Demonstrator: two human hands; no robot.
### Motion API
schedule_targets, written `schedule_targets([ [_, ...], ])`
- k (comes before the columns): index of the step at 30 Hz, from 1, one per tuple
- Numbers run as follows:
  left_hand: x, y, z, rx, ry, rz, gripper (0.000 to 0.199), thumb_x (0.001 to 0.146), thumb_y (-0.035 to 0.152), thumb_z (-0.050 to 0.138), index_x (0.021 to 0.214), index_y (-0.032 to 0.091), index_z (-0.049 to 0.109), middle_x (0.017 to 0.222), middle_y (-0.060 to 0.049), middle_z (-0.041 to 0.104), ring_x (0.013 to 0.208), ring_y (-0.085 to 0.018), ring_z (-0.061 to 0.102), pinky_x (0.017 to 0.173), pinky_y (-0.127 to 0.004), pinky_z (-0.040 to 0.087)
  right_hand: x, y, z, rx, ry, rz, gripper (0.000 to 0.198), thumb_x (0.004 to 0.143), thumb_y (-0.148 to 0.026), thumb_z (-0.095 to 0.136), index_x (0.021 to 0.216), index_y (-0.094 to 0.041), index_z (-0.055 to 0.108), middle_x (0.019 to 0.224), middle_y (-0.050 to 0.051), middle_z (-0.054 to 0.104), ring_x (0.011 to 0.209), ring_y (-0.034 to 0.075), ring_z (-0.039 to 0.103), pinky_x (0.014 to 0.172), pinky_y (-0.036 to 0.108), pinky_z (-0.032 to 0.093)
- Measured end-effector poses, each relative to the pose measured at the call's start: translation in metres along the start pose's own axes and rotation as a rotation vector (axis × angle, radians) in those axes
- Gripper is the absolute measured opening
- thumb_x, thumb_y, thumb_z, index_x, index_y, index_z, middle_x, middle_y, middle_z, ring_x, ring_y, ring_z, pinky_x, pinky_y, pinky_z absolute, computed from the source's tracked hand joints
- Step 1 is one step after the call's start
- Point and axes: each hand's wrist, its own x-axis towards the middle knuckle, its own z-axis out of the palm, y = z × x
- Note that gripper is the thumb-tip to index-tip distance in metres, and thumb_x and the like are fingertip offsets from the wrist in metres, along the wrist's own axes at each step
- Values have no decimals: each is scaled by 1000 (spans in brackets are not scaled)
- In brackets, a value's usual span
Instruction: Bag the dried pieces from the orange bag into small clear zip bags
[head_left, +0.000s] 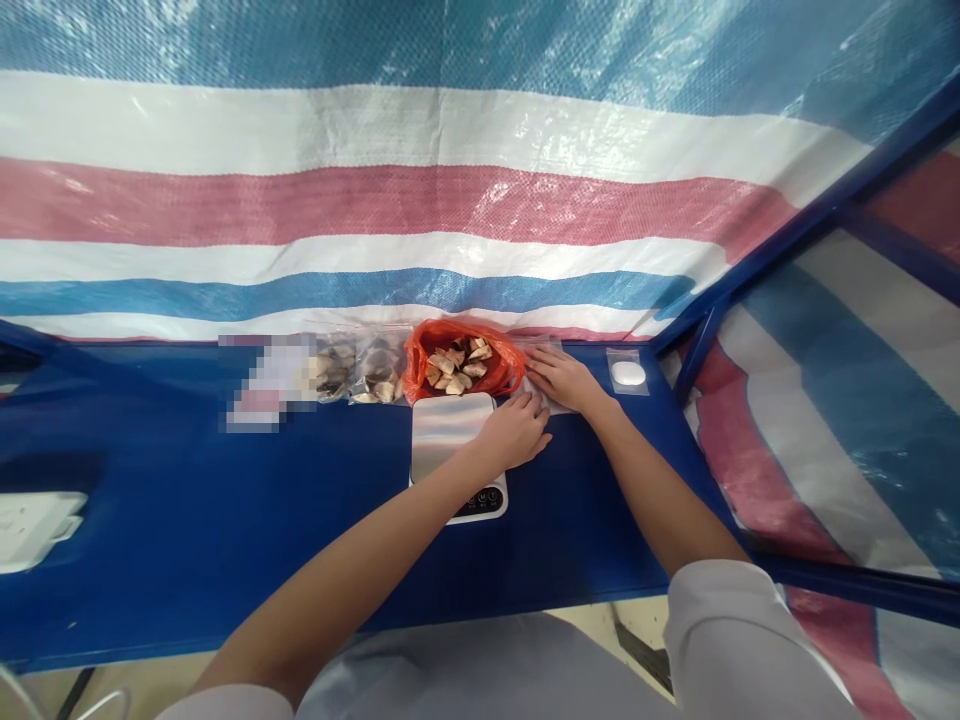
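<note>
My right hand (559, 376) lies with its fingers stretched out over clear plastic bags (556, 406) on the table. Just nearer to me, my left hand (516, 432) reaches across the right side of a white kitchen scale (448, 430). Its fingertips touch the near left edge of the bags, thumb apart from the fingers. Behind the scale stands an orange-red plastic bag (512, 362), its mouth spread wide. Pale brown, dried-looking chunks (456, 368) show inside it. The scale's plate carries nothing, and my left forearm partly covers its button panel (487, 499).
Left of the orange-red bag lie clear bags of similar pieces (379, 385) and a pixelated patch. A small bag with a white oval item (628, 373) is at the right. A white power strip (37, 530) sits at far left. Striped sheeting (450, 205) walls the blue table (300, 510).
</note>
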Motion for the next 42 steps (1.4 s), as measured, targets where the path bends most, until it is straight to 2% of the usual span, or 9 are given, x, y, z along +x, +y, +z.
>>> schedule_targets([
  [4,1,-1,1,9,1,5,45,98,37,52,127,4,63,132,-23,63,124,-33,58,107,-42,41,1,-1,-4,7,12,-13,35,100,-27,49,127,-20,71,139,11,64,136,28,55,119,47,42],
  [9,1,1,-2,-9,39,-1,40,99,36,50,120,5,66,125,-22,66,120,-32,60,106,-42,43,-3,-5,-18,7,27,32,33,98,-22,51,123,-21,73,137,10,66,134,27,57,117,45,45],
  [13,-7,4,-10,-42,106,1,36,99,33,50,117,6,67,124,-22,66,120,-32,61,105,-43,45,-19,-14,-33,11,103,106,33,98,-22,51,123,-21,72,135,8,67,136,27,55,115,43,47],
  [17,-23,0,-23,-59,206,-15,29,100,31,50,115,12,67,121,-18,68,119,-30,62,103,-44,48,-40,-33,-44,22,150,109,33,98,-24,50,124,-21,71,135,7,67,135,26,56,114,45,48],
  [25,-79,-26,-44,-57,387,-204,30,99,32,49,118,19,70,128,-13,69,125,-29,60,110,-47,45,-60,-95,-35,-33,154,95,29,99,-24,51,119,-23,73,131,6,70,133,26,58,111,44,50],
  [29,-120,-41,-44,-81,487,-323,33,100,33,46,121,19,68,128,-11,69,124,-28,61,112,-47,43,-65,-123,-22,-109,195,166,28,99,-24,51,114,-25,74,135,5,68,136,29,55,115,50,43],
  [32,-151,-54,-38,-72,535,-437,35,100,33,45,119,18,69,127,-13,70,125,-28,60,112,-48,43,-70,-136,-11,-137,229,240,29,100,-28,50,119,-23,72,141,7,63,141,31,49,118,52,39],
  [37,-189,-69,-22,-38,472,-520,41,99,35,43,123,14,69,132,-16,67,125,-31,61,113,-51,42,-75,-144,6,-115,201,329,37,100,-33,50,130,-21,66,149,12,55,145,34,43,118,56,35],
  [42,-200,-71,-14,-13,339,-528,44,99,33,40,127,14,68,141,-17,61,135,-31,55,119,-52,35,-74,-145,12,-89,138,346,38,101,-34,47,132,-22,65,151,12,53,147,34,40,119,58,33],
])
